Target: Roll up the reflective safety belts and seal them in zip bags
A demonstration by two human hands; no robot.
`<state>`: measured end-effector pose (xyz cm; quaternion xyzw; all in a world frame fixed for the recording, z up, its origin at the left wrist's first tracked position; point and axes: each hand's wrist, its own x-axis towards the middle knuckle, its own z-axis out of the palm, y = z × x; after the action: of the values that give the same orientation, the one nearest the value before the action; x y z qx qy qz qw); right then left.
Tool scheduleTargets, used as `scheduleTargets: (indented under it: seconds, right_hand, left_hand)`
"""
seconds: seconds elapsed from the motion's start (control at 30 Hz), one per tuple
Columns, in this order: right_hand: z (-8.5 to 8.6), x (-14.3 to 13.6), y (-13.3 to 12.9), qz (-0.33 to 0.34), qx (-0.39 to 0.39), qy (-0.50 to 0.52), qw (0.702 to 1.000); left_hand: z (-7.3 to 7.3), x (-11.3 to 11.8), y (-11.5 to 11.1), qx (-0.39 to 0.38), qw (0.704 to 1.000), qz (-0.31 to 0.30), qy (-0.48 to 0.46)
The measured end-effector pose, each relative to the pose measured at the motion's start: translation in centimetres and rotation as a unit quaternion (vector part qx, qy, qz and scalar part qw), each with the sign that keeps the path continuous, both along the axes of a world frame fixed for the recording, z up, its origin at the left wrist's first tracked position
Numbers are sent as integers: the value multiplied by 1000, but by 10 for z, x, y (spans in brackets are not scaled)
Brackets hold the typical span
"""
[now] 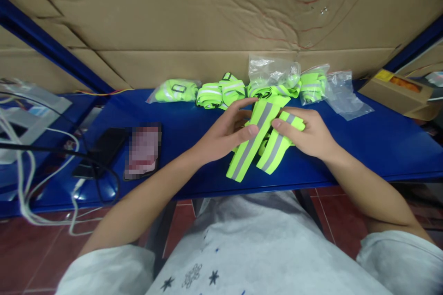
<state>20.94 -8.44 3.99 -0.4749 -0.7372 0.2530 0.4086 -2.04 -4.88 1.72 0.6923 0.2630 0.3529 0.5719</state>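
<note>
Above the front part of the blue table, both hands hold a bundle of neon-yellow reflective strap [254,136] with a grey stripe down its middle. My left hand [232,131] grips the bundle from the left, its thumb lying on the strap and its index finger stretched along the far end. On the other side, my right hand [306,131] is closed on folded layers, thumb on top. Two strap ends hang toward me. Black pieces show between the layers. Just beyond the hands lie rolled reflective straps [209,95] and a clear plastic bag [273,71].
A bagged strap roll [178,91] lies at the back left, another bagged roll [312,85] at the back right beside a flat plastic bag [349,94]. Left stand a phone [143,150], a black power bank [104,150] and white cables [26,179]. An open cardboard box [398,94] sits right.
</note>
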Motion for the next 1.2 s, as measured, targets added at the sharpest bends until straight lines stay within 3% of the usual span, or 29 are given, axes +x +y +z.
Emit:
scheduleTargets:
  seconds: [0.13, 0.23, 0.5, 0.7, 0.93, 1.2]
  right_hand:
    - [-12, -5, 4, -6, 19, 16, 1000]
    - [-21, -9, 7, -26, 30, 42, 998]
    - [-35, -11, 10, -26, 126, 74, 989]
    - [-37, -8, 15, 48, 158, 85, 983]
    - [-34, -10, 13, 43, 217, 3, 975]
    - [-32, -10, 10, 3, 169, -108, 980]
  left_hand:
    - [-9, 6, -5, 99, 993, 28, 62]
    - [-18, 10, -6, 131, 987, 34, 82]
    - [-22, 18, -16, 58, 996, 2, 70]
    - [-28, 19, -14, 21, 998, -3, 57]
    - [-37, 20, -13, 109, 991, 30, 72]
    - [-40, 17, -6, 187, 977, 79, 62]
